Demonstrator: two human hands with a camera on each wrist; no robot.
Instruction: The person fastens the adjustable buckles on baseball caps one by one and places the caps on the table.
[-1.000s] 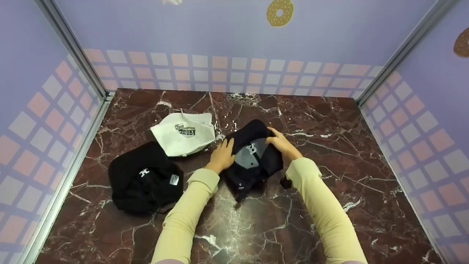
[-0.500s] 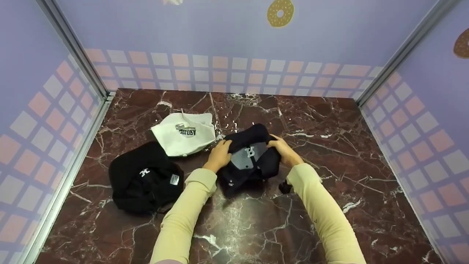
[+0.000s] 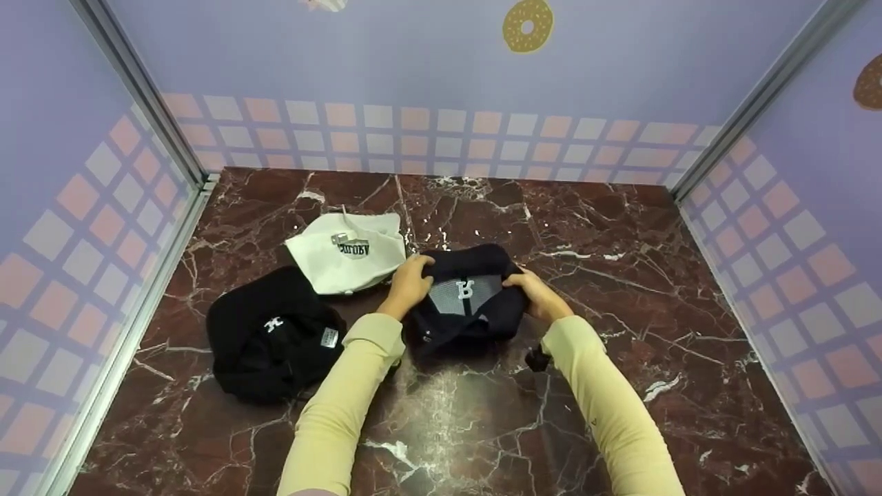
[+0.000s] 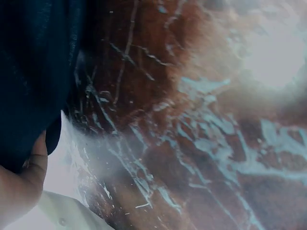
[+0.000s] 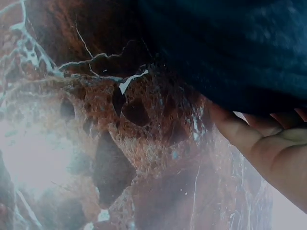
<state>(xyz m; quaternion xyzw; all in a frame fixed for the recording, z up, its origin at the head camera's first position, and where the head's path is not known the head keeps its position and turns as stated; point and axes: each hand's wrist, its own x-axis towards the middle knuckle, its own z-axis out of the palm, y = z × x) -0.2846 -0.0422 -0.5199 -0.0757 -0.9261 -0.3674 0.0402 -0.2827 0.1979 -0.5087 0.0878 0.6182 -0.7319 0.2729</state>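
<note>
A dark navy baseball cap (image 3: 475, 324) with a grey front panel and a pale letter lies in the middle of the head view, brim toward the back. My left hand (image 3: 411, 284) grips its left edge near the brim, thumb on top. On the opposite side my right hand (image 3: 541, 295) pinches the edge where brim and crown meet. In the left wrist view the left thumb (image 4: 36, 165) presses against the dark fabric. Fingers of the right hand (image 5: 268, 148) curl under the cap's edge in the right wrist view.
A white cap (image 3: 344, 269) with dark lettering lies just left of the navy one. A black cap (image 3: 255, 358) with a small white emblem and a tag sits farther left, near the left forearm. Lilac panels (image 3: 413, 62) wall in the dark red marble surface (image 3: 620, 227).
Both hands have turned the navy cap so its brim points straighter toward the back, and drawn it slightly nearer. The left hand has shifted up along the brim. White and black caps stay put.
</note>
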